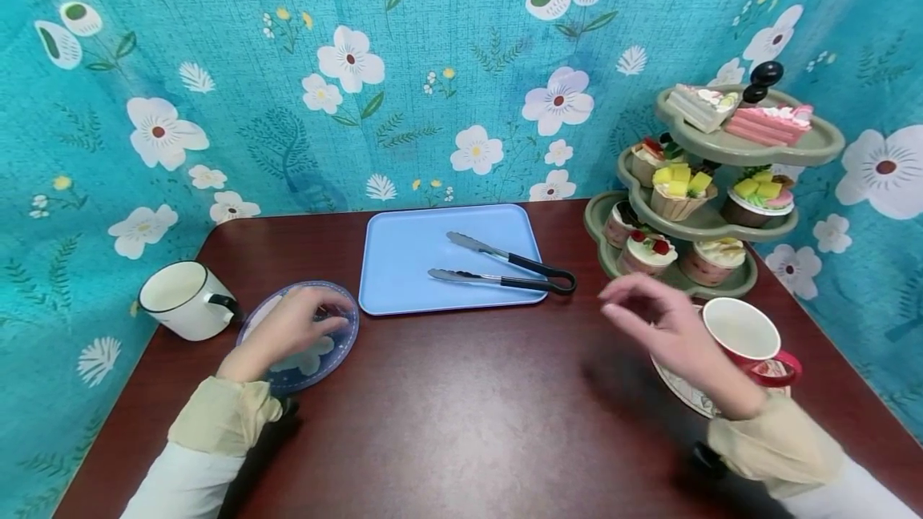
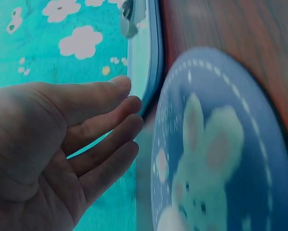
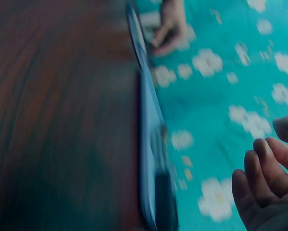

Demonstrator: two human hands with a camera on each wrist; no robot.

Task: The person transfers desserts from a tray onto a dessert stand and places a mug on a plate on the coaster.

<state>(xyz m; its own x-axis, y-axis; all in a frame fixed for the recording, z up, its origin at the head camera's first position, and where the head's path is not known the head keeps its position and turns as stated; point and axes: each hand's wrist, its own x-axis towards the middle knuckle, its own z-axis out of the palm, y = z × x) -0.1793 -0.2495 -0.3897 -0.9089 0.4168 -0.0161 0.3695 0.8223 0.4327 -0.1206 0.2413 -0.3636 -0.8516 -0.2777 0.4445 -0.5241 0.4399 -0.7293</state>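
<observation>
My left hand [image 1: 292, 327] hovers over a round blue mat [image 1: 344, 347] with a rabbit printed on it. Its fingers are loosely bent and hold nothing, as the left wrist view also shows. Over on the right, my right hand [image 1: 667, 327] is raised above the table beside a red and white cup [image 1: 743, 331], blurred, with relaxed fingers and nothing in them. Between the hands lies a light blue tray [image 1: 404, 247]. A pair of tongs [image 1: 522, 282] with black handles rests on it, the handle end sticking out past the tray's right edge.
A white enamel mug [image 1: 191, 315] stands at the left. The red cup sits on a patterned saucer [image 1: 681, 395]. At the back right rises a green three-tier stand [image 1: 825, 142] with cake slices [image 1: 767, 126] and several cupcakes [image 1: 678, 195]. A flowered turquoise cloth [image 1: 433, 46] hangs behind.
</observation>
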